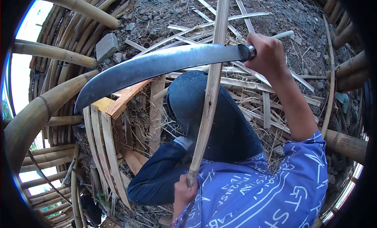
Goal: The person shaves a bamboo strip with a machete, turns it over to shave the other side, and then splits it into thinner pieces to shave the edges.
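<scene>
My right hand (267,53) is closed around the handle of a machete (165,63), whose broad curved blade reaches far to the left. The blade lies across a long split bamboo strip (210,98), overlapping it near the handle in this view. Down by my shirt, my left hand (184,192) is wrapped round the near end of that strip. The strip runs up past my bent knee (190,94) and out of the top of the view. A pale stick end (283,34) shows behind my right hand.
Split bamboo strips (239,84) and shavings litter the ground ahead. Left of my legs stands a wooden piece (125,100) with several slats (106,149) leaning by it. Thick bamboo poles (37,114) stick in from the left; a concrete block (107,47) lies near them.
</scene>
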`<state>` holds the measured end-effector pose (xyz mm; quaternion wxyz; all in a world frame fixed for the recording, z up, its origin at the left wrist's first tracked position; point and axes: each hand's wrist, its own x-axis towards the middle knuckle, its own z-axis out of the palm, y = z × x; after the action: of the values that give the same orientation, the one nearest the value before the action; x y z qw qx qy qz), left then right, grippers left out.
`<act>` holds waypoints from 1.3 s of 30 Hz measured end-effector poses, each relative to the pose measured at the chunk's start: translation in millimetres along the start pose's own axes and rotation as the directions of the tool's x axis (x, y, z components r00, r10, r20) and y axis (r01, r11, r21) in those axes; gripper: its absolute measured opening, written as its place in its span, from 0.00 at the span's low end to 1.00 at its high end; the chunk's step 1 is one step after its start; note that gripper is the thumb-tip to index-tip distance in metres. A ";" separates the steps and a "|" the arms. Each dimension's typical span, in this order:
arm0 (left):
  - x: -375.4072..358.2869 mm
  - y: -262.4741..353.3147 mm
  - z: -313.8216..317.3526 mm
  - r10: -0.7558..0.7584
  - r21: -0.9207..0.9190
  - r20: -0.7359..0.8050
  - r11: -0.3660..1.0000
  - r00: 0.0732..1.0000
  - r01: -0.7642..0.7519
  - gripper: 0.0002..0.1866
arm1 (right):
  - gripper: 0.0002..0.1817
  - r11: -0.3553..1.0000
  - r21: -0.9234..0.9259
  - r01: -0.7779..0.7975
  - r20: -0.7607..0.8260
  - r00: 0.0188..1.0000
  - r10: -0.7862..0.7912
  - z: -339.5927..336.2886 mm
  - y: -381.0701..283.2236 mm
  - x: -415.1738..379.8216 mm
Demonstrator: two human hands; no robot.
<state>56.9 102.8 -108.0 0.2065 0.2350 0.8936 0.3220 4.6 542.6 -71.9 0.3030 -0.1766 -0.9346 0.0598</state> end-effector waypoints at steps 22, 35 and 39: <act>-5.7 5.3 -4.1 -0.033 0.021 0.008 0.999 0.999 0.033 0.10 | 0.14 0.975 -0.150 -0.161 -0.064 0.986 0.153 10.8 56.8 30.8; -14.5 -15.3 -15.4 -0.099 0.047 -0.022 0.994 0.995 0.100 0.11 | 0.12 0.955 -0.241 -0.173 -0.129 0.981 0.145 1.9 91.6 52.6; -18.7 -11.6 -16.9 -0.066 0.036 -0.049 0.997 0.997 0.068 0.12 | 0.14 0.967 -0.235 -0.096 -0.163 0.985 0.058 5.7 93.7 56.6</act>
<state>59.8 76.5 -99.8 0.1914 0.2012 0.9115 0.3034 -13.9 650.5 -66.1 0.3480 -0.2528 -0.9010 -0.0567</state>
